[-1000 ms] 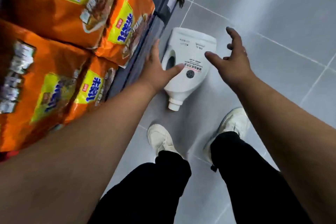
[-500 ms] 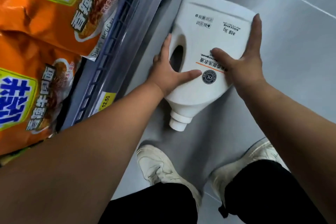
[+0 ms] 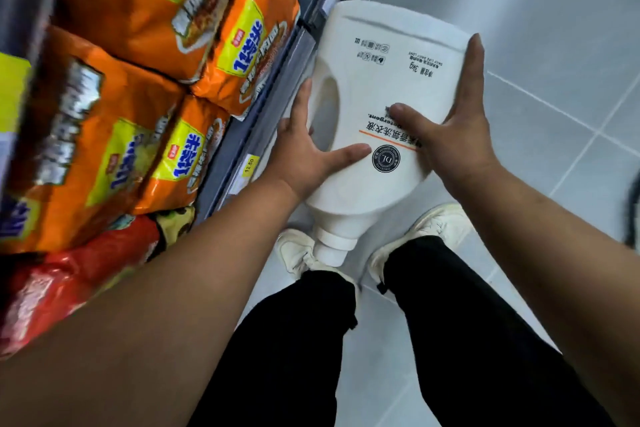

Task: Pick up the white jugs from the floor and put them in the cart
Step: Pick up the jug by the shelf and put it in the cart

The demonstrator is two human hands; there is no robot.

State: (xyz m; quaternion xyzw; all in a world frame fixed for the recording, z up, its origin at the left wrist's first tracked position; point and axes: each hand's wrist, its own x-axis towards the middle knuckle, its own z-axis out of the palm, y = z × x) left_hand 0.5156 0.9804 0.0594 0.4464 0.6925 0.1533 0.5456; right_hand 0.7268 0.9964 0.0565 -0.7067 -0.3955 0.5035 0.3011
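Observation:
A large white jug (image 3: 391, 87) with a printed label and a round black logo hangs in the air above my feet, its capped neck pointing down toward me. My left hand (image 3: 304, 159) grips it at the handle side, thumb laid across the front. My right hand (image 3: 453, 135) holds the opposite side, with the fingers stretched along the edge and the thumb pressed on the label. No cart is in view.
A store shelf on the left carries orange snack bags (image 3: 138, 45) and a red bag (image 3: 69, 288); its grey edge with a yellow price tag (image 3: 251, 165) is close to the jug. My white shoes (image 3: 433, 229) stand on grey floor tiles (image 3: 554, 28).
A second ago the jug lay on the floor with my hands reaching for it. Both hands closed on it, and it has now risen off the floor toward me.

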